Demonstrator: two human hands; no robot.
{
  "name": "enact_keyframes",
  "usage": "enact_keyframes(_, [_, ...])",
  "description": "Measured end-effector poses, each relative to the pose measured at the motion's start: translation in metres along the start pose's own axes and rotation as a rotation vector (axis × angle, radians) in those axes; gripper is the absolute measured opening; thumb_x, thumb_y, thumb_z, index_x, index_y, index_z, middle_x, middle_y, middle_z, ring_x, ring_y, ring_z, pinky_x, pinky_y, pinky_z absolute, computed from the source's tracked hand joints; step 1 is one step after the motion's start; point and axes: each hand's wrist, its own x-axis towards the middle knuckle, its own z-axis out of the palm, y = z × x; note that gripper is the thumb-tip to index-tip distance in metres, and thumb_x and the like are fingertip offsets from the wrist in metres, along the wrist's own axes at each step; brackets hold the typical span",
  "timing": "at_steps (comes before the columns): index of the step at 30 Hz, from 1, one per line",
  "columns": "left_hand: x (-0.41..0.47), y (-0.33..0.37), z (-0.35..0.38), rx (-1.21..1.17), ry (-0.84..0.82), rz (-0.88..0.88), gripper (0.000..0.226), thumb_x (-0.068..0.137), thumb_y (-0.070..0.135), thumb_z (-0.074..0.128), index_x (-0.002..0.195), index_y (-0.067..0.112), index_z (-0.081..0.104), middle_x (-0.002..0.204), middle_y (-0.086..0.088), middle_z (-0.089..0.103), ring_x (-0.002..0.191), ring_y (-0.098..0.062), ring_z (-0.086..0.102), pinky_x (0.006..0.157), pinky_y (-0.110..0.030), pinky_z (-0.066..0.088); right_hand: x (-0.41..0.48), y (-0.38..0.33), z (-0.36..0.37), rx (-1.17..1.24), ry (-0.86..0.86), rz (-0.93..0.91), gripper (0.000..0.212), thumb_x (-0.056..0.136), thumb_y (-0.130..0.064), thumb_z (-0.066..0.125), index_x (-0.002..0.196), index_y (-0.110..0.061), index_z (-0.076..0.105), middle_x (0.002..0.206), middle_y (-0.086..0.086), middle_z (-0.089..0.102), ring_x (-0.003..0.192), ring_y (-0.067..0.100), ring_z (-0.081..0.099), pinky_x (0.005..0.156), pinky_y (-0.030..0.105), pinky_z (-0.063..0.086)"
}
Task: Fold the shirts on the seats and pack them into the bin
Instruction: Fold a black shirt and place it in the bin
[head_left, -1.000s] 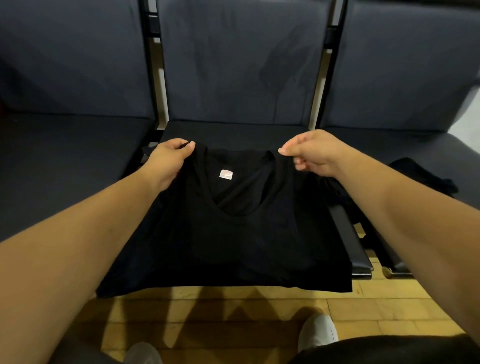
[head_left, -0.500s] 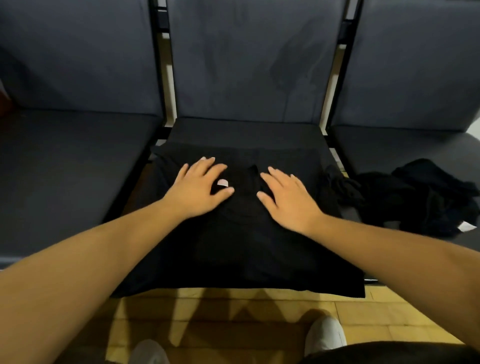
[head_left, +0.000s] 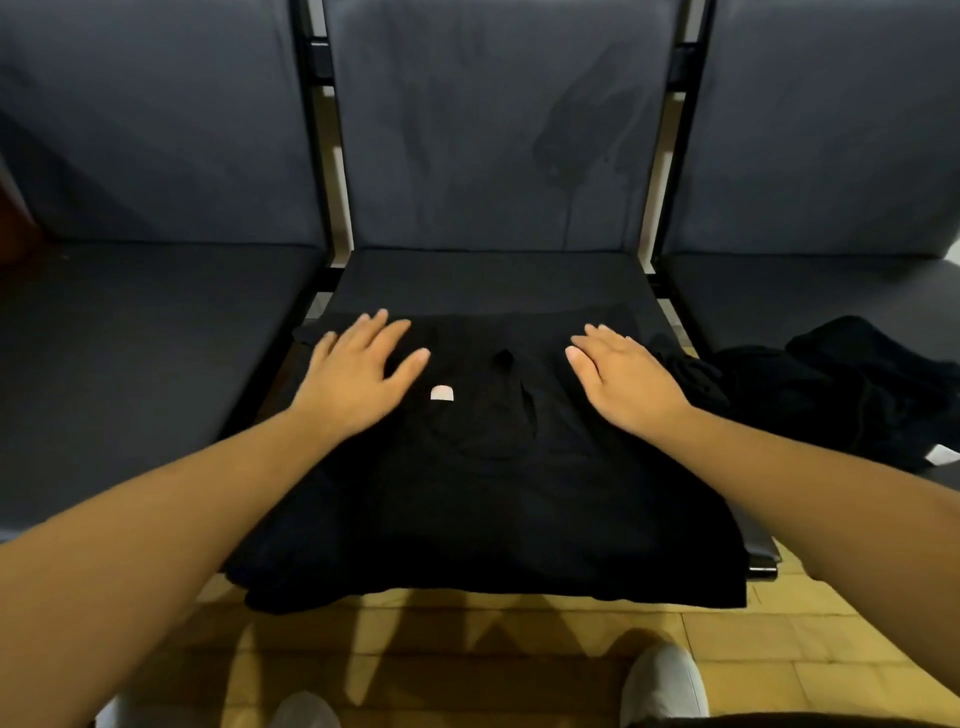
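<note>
A black shirt (head_left: 483, 499) lies spread flat on the middle seat (head_left: 488, 280), collar away from me, a small white label near the neckline. Its lower hem hangs over the seat's front edge. My left hand (head_left: 358, 379) rests flat on the shirt's left shoulder, fingers straight and spread. My right hand (head_left: 623, 379) lies flat on the right shoulder. A second black shirt (head_left: 810, 389) sits crumpled on the right seat, a white tag showing at its near edge. No bin is in view.
Three dark padded seats stand in a row; the left seat (head_left: 135, 353) carries nothing. Black metal frame bars run between the seats. Yellow tiled floor (head_left: 467, 654) lies below, with my two light shoes at the bottom edge.
A second ago both hands pinched the shirt's shoulders and held it up. They laid it on the seat, opened flat near the collar, then slid outward toward the shoulders.
</note>
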Motion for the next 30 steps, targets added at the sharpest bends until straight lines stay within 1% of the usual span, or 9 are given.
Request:
enact_keyframes(4, [0.029,-0.030,0.007,0.044,-0.186,-0.203,0.066,0.101,0.066,0.016,0.160,0.038,0.012,0.170,0.007,-0.004,0.155,-0.012,-0.010,0.124,-0.051,-0.007,0.029,0.021,0.011,-0.144,-0.088,0.110,0.058,0.108,-0.046,0.020,0.159,-0.018,0.028,0.168,0.000,0.017,0.155,0.016,0.010,0.125,0.042,0.006])
enact_keyframes(8, [0.047,-0.049,0.010,0.088,-0.172,-0.175,0.059,0.104,0.058,0.012,0.160,0.039,0.011,0.169,0.010,-0.006,0.155,-0.012,-0.011,0.123,-0.049,-0.006,0.048,0.037,0.007,-0.195,-0.122,0.215,0.061,0.107,-0.048,0.021,0.161,-0.020,0.019,0.169,-0.003,0.008,0.156,0.016,0.003,0.125,0.048,0.002])
enact_keyframes(11, [0.066,-0.057,0.006,-0.001,-0.165,-0.139,0.054,0.109,0.045,0.018,0.161,0.031,0.014,0.169,0.008,0.000,0.155,-0.012,-0.006,0.125,-0.046,-0.002,0.069,0.035,0.000,-0.092,-0.081,0.230,0.058,0.107,-0.044,0.033,0.158,-0.016,0.028,0.168,0.004,0.015,0.156,0.020,0.008,0.124,0.051,0.001])
enact_keyframes(15, [0.096,-0.064,-0.005,-0.082,-0.200,-0.127,0.060,0.108,0.029,0.044,0.161,0.016,0.019,0.169,0.000,0.008,0.156,-0.018,0.003,0.126,-0.037,0.006,0.109,0.034,-0.015,0.022,-0.186,0.165,0.064,0.104,-0.037,0.050,0.159,-0.016,0.026,0.167,0.007,0.017,0.155,0.024,0.015,0.126,0.045,0.011])
enact_keyframes(19, [0.119,-0.069,-0.021,0.060,-0.173,-0.152,0.059,0.094,0.041,0.067,0.143,0.014,0.049,0.151,-0.015,0.036,0.138,-0.037,0.036,0.116,-0.048,0.034,0.137,0.041,-0.029,-0.139,-0.189,0.214,0.057,0.093,-0.039,0.069,0.145,-0.023,0.049,0.149,0.011,0.044,0.139,0.035,0.040,0.116,0.051,0.031])
enact_keyframes(22, [0.130,-0.067,-0.031,0.212,-0.241,-0.155,0.058,0.092,0.051,0.065,0.138,0.017,0.053,0.143,-0.016,0.045,0.134,-0.039,0.040,0.112,-0.052,0.031,0.148,0.041,-0.036,-0.046,-0.276,0.246,0.050,0.090,-0.033,0.075,0.131,-0.013,0.056,0.136,0.012,0.055,0.123,0.033,0.052,0.099,0.038,0.041])
enact_keyframes(25, [0.138,-0.069,-0.038,0.146,-0.142,-0.089,0.051,0.095,0.045,0.064,0.136,0.016,0.056,0.136,-0.016,0.057,0.126,-0.038,0.051,0.106,-0.046,0.036,0.157,0.036,-0.039,-0.068,-0.317,0.228,0.052,0.094,-0.032,0.070,0.134,-0.003,0.055,0.135,0.016,0.056,0.117,0.031,0.053,0.088,0.032,0.038])
enact_keyframes(27, [0.144,-0.070,-0.043,0.039,-0.017,-0.058,0.037,0.095,0.036,0.067,0.122,0.011,0.062,0.123,-0.019,0.064,0.113,-0.038,0.058,0.091,-0.039,0.044,0.164,0.032,-0.041,-0.047,-0.220,0.199,0.047,0.096,-0.032,0.067,0.131,-0.003,0.054,0.132,0.018,0.056,0.116,0.033,0.053,0.085,0.032,0.038])
enact_keyframes(30, [0.153,-0.069,-0.059,0.043,0.134,-0.088,0.031,0.093,0.031,0.071,0.108,0.008,0.057,0.109,-0.025,0.064,0.102,-0.042,0.060,0.080,-0.042,0.047,0.175,0.024,-0.046,0.032,-0.014,0.194,0.029,0.097,-0.030,0.066,0.107,-0.007,0.052,0.106,0.014,0.054,0.093,0.029,0.051,0.075,0.033,0.038])
